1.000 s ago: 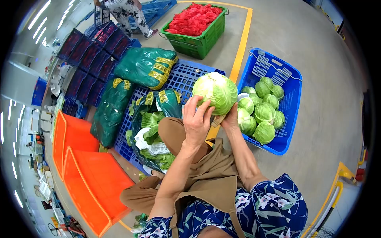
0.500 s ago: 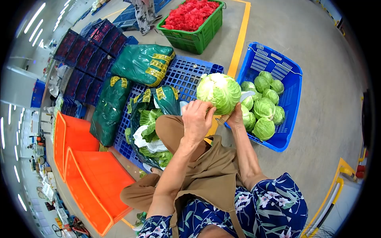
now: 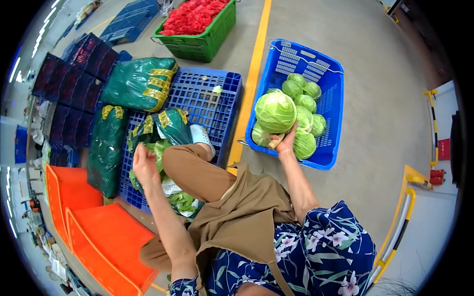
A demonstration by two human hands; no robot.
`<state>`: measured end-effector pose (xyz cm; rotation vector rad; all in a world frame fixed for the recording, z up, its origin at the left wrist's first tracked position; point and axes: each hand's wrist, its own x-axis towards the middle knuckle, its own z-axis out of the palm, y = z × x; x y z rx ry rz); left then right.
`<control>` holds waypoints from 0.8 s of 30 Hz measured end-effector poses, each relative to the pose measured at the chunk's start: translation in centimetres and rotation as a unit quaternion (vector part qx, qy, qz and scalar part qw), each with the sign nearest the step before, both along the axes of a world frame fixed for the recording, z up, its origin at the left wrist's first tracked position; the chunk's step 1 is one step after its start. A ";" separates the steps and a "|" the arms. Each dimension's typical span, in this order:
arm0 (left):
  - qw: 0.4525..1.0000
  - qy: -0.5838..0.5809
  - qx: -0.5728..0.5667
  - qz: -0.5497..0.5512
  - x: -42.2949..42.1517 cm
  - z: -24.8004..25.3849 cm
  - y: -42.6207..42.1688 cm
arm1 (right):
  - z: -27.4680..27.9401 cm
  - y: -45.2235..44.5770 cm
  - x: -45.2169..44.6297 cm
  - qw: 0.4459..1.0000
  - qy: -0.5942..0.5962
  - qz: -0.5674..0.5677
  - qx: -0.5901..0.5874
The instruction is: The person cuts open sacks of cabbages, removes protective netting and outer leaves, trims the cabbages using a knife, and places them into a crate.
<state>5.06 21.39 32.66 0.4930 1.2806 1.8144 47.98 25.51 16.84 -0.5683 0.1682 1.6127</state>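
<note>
The person's right hand [image 3: 286, 142] was closed around the lower right side of a large green cabbage [image 3: 275, 112], and a tan handle [image 3: 276, 141] stuck out beneath the cabbage from the same grip. The rest of that tool was hidden. The cabbage was above the near left part of a blue plastic basket [image 3: 332, 101]; whether it touched the smaller cabbages [image 3: 305, 103] piled inside could not be told.

The left hand [image 3: 144, 165] was well apart from it, raised over an opened dark green bag [image 3: 174, 127] with its fingers curled in; it could not be told whether they had hold of anything. Loose green leaves [image 3: 183, 201] and white netting showed in that bag.

2 other dark green bags [image 3: 136, 84], bound with yellow tape, lay nearby, 1 on the far side of the opened bag and 1 to its left. A blue pallet [image 3: 197, 79] carried a pale leaf scrap [image 3: 217, 90]. A yellow floor line [image 3: 253, 69] ran between pallet and basket. 2 orange bins [image 3: 108, 237] stood at the left.
</note>
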 end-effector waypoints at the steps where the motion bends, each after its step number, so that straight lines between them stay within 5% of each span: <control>1: 0.998 -0.002 -0.054 0.031 -2.0 -1.6 -1.5 | 0.2 -0.4 1.1 0.999 -0.023 -0.024 -0.035; 6: 0.959 0.050 -0.267 0.081 -10.5 -14.9 -9.8 | -1.2 -2.2 5.0 0.989 -0.053 -0.085 -0.113; 14: 0.913 0.078 -0.398 0.031 -7.9 -24.5 -15.5 | -9.3 4.9 8.7 0.960 -0.196 -0.068 -0.186; 17: 0.896 0.118 -0.427 0.004 -6.8 -25.4 -16.3 | -4.9 7.5 7.0 0.933 -0.275 -0.079 -0.220; 18: 0.888 0.143 -0.438 -0.009 -7.4 -26.2 -16.7 | -3.4 7.4 7.1 0.941 -0.291 0.060 -0.161; 20: 0.805 0.366 -0.462 -0.064 -8.0 -27.6 -17.5 | -0.2 8.6 4.5 0.919 -0.351 0.092 -0.157; 21: 0.763 0.422 -0.483 -0.080 -7.9 -27.1 -17.3 | -0.6 10.1 3.3 0.939 -0.327 0.048 -0.098; 22: 0.716 0.471 -0.506 -0.103 -7.3 -26.2 -16.5 | 2.4 10.7 2.2 0.942 -0.283 0.176 -0.033; 24: 0.736 0.448 -0.503 -0.066 -6.3 -20.9 -13.7 | 3.6 12.7 -1.2 0.954 -0.197 0.219 0.060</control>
